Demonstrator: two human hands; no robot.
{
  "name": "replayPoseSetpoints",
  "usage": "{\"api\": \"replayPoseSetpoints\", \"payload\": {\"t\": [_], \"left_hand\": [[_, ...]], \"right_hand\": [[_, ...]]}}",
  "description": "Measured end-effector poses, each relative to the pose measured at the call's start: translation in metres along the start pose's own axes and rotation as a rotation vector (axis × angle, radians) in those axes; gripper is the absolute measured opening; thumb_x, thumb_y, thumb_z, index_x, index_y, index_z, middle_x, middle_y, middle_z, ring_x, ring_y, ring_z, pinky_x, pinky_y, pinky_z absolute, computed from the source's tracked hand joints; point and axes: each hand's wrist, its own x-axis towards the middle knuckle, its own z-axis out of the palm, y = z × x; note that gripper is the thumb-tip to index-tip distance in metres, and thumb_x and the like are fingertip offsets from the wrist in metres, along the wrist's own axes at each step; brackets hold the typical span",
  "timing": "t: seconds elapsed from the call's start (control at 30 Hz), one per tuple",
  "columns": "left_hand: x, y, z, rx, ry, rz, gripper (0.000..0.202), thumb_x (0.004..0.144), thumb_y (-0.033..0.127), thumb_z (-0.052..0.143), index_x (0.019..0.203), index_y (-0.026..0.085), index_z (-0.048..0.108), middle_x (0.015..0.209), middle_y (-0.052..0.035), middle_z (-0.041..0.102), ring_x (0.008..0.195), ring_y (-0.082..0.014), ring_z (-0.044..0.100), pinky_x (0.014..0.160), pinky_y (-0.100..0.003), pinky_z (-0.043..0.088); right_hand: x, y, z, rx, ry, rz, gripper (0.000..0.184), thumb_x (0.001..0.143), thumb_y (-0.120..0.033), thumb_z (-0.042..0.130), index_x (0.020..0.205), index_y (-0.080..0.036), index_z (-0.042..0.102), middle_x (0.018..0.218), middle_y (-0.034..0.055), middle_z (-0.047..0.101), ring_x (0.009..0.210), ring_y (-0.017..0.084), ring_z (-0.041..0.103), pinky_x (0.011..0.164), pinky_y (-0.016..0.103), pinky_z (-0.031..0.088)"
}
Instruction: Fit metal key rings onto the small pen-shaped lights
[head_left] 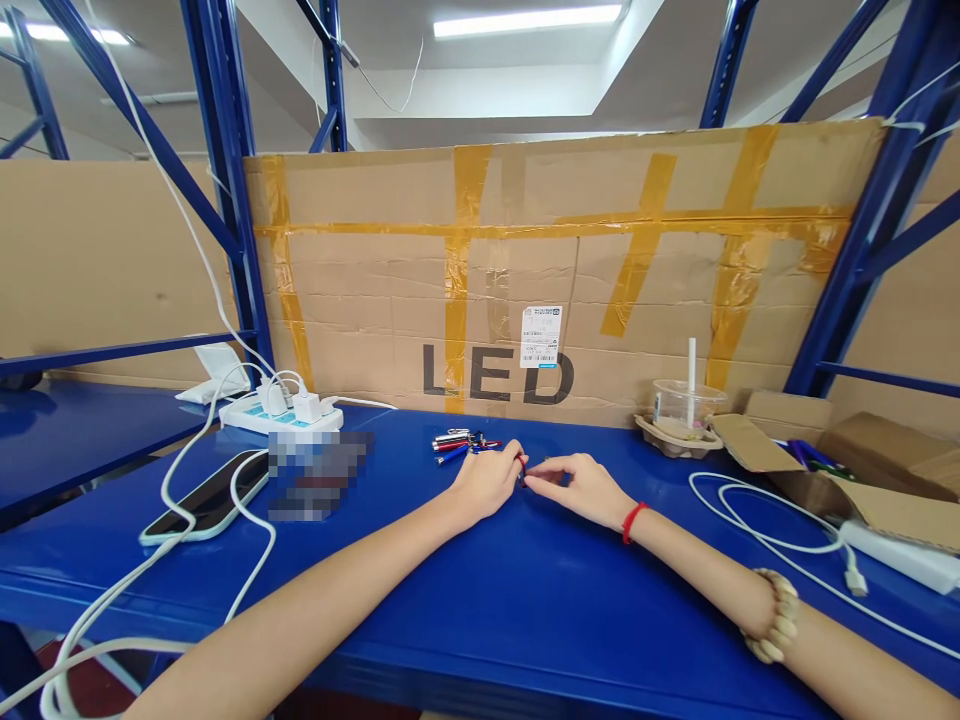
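Near the middle of the blue shelf top [465, 610], my two hands meet at the fingertips. My left hand [487, 485] is closed, its fingers curled round a small item that is mostly hidden; a bit of red and something dark show at its fingertips. Thumb and forefinger of my right hand [589, 490] are pinched together against the same spot, and what they grip is too small to make out. Just beyond my left hand lies a little pile of slim shiny pieces [453, 445] in silver, red and blue.
On the left are a white power strip [281, 415] with plugs, a phone [214, 498] and trailing white cables. Cardboard [390, 320] marked LED stands behind. To the right sit a plastic cup [686, 405] with a straw, a coiled white cable [772, 540] and an open carton [877, 500].
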Motion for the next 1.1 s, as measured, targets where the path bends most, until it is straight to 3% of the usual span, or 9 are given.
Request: {"api": "replayPoseSetpoints", "payload": {"t": [0.33,0.47,0.6,0.7,0.87,1.1], "left_hand": [[0.0001,0.0017,0.0001,0.026,0.014,-0.004,0.024,0.088,0.033,0.025,0.097,0.022,0.044,0.08,-0.0011,0.063,0.077,-0.0205,0.059,0.059,-0.027,0.041],[-0.0006,0.0018,-0.0012,0.014,0.011,0.007,0.023,0.087,0.031,0.026,0.093,0.022,0.046,0.081,-0.0005,0.062,0.075,-0.0195,0.059,0.059,-0.026,0.04],[-0.0007,0.001,-0.0001,-0.011,0.023,0.01,0.024,0.087,0.033,0.026,0.094,0.022,0.047,0.083,-0.0003,0.062,0.076,-0.0193,0.059,0.058,-0.026,0.04],[-0.0005,0.0004,0.0013,-0.055,0.01,-0.001,0.024,0.086,0.032,0.027,0.095,0.022,0.046,0.084,0.0002,0.063,0.075,-0.0179,0.059,0.059,-0.025,0.04],[-0.0005,-0.0001,0.0023,-0.086,0.026,-0.011,0.025,0.085,0.034,0.028,0.095,0.022,0.048,0.08,0.0008,0.062,0.075,-0.0172,0.059,0.059,-0.025,0.04],[-0.0013,0.0014,-0.0005,-0.12,0.04,-0.038,0.026,0.084,0.036,0.031,0.092,0.022,0.052,0.078,0.001,0.062,0.073,-0.0168,0.058,0.06,-0.025,0.039]], "right_hand": [[0.0021,0.0058,0.0045,-0.065,0.038,-0.076,0.016,0.073,-0.034,0.05,0.072,-0.023,0.062,0.087,-0.0039,0.06,0.063,0.009,0.054,0.059,0.023,0.038],[0.0022,0.0038,0.004,-0.098,0.023,-0.053,0.019,0.072,-0.041,0.052,0.076,-0.025,0.062,0.089,-0.0042,0.059,0.063,0.009,0.054,0.06,0.024,0.038],[0.0022,0.004,0.0055,-0.079,-0.011,-0.137,0.022,0.074,-0.042,0.05,0.079,-0.024,0.062,0.093,-0.0022,0.058,0.061,0.008,0.052,0.058,0.023,0.039],[0.0012,0.0025,0.0065,-0.086,0.02,-0.133,0.023,0.075,-0.042,0.048,0.079,-0.022,0.061,0.091,-0.0011,0.058,0.062,0.009,0.052,0.057,0.023,0.039],[0.0014,0.0017,0.0066,-0.106,0.019,-0.071,0.019,0.074,-0.036,0.048,0.079,-0.021,0.06,0.07,-0.0014,0.06,0.059,0.011,0.052,0.056,0.024,0.038],[0.0029,0.005,0.0061,0.007,0.043,-0.094,0.019,0.074,-0.033,0.048,0.078,-0.019,0.061,0.075,0.0002,0.062,0.061,0.011,0.053,0.058,0.024,0.041]]}}
